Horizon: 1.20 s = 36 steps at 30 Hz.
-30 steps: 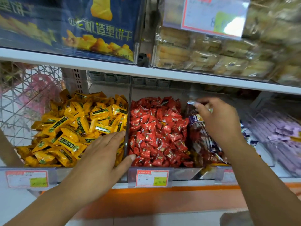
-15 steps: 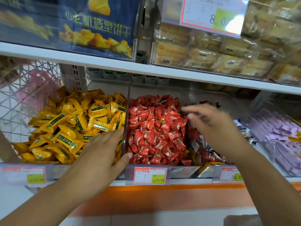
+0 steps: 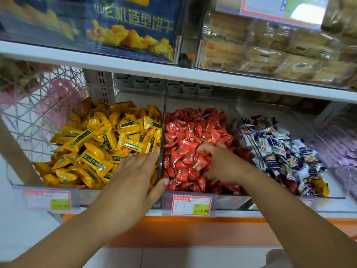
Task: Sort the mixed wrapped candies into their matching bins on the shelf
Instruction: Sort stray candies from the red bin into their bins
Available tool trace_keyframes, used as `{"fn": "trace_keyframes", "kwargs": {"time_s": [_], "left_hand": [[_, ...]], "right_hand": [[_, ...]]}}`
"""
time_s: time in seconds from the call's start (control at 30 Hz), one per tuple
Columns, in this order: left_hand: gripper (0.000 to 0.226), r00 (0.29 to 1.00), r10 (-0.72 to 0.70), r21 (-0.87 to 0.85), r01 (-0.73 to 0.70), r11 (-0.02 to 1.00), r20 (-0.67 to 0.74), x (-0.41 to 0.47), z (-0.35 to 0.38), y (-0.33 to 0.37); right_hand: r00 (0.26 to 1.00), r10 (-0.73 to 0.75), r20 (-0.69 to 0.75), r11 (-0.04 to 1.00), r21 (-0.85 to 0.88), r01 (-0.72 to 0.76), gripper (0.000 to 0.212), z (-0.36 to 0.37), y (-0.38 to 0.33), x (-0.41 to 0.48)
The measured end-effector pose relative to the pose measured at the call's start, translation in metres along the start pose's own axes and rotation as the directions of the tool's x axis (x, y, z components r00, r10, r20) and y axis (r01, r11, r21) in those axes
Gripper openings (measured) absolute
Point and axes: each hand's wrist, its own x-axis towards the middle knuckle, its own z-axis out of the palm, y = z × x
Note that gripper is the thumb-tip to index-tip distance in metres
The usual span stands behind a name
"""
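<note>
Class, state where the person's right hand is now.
In the head view, the right hand lies in the middle bin, fingers curled into the red candies, right of the left hand.

red candies [image 3: 190,136]: glossy, crinkled foil-like wrappers
yellow candies [image 3: 108,140]: shiny plastic wrappers, left of the red candies
divider [image 3: 162,132]: clear, smooth plastic
price tag [image 3: 191,205]: matt paper
shelf [image 3: 135,65]: smooth white

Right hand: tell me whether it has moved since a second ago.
Yes. The right hand has moved left and down, from above the mixed candies, across the clear divider, into the red candies, gripping some.
</note>
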Motion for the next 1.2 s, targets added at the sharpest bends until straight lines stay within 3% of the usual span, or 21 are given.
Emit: {"fn": "trace_keyframes", "kwargs": {"time_s": [0.2,0.27,0.33,0.43,0.53,0.6,0.67,0.73,0.8,0.87,1.0,1.07,1.13,1.2], "left_hand": [[0.091,1.000,-0.002,0.003,0.002,1.000,0.014,0.001,-0.002,0.001],[0.090,1.000,0.001,0.001,-0.001,1.000,0.011,0.001,-0.001,0.001],[0.089,1.000,0.005,-0.023,-0.005,1.000,-0.007,0.000,0.000,0.000],[0.087,1.000,0.010,-0.025,-0.010,1.000,-0.006,-0.001,0.002,-0.003],[0.086,1.000,0.011,-0.021,-0.011,1.000,-0.010,0.000,0.002,-0.001],[0.087,1.000,0.008,-0.027,-0.008,1.000,-0.005,0.001,0.002,-0.001],[0.086,1.000,0.015,-0.033,-0.015,0.999,-0.012,0.001,0.002,-0.002],[0.086,1.000,0.020,-0.027,-0.020,0.999,-0.017,0.001,0.002,-0.002],[0.086,1.000,0.015,-0.025,-0.016,1.000,-0.017,0.000,0.002,-0.001],[0.086,1.000,0.016,-0.020,-0.016,1.000,-0.022,-0.001,0.001,-0.002],[0.088,1.000,0.010,-0.016,-0.010,1.000,-0.022,-0.001,0.001,-0.001],[0.090,1.000,0.002,-0.019,-0.002,1.000,-0.023,0.000,0.001,0.000],[0.090,1.000,-0.002,-0.021,0.002,1.000,-0.022,0.000,0.000,0.001],[0.090,1.000,-0.001,-0.015,0.000,1.000,-0.020,0.000,-0.001,0.001]], "right_hand": [[0.961,-0.084,-0.265,0.923,0.342,0.175,0.054,-0.022,-0.014,0.002],[0.947,-0.193,-0.256,0.898,0.342,0.275,0.058,-0.022,-0.026,-0.001],[0.951,-0.269,-0.150,0.886,0.348,0.306,0.067,-0.025,-0.033,-0.005],[0.972,-0.221,-0.075,0.954,0.189,0.232,0.049,-0.043,-0.030,-0.016],[0.998,-0.063,0.020,0.979,-0.194,0.066,0.033,-0.053,-0.018,-0.024],[0.988,0.056,0.147,0.937,-0.349,-0.001,0.044,-0.041,-0.017,-0.025],[0.971,0.121,0.205,0.941,-0.335,-0.046,0.067,-0.023,-0.016,-0.019],[0.979,0.116,0.168,0.966,-0.247,-0.072,0.081,-0.012,-0.012,-0.011],[0.988,0.120,0.098,0.989,-0.100,-0.110,0.081,-0.009,-0.010,-0.007],[0.989,0.138,0.051,0.990,0.012,-0.139,0.074,-0.010,-0.010,-0.011],[0.987,0.157,0.022,0.986,0.060,-0.158,0.051,-0.023,-0.011,-0.024],[0.988,0.154,0.011,0.969,0.193,-0.153,0.039,-0.031,-0.013,-0.030],[0.987,0.104,-0.123,0.974,0.214,-0.076,0.029,-0.034,-0.015,-0.027],[0.952,0.064,-0.300,0.995,0.096,-0.036,0.029,-0.026,-0.015,-0.014]]}}
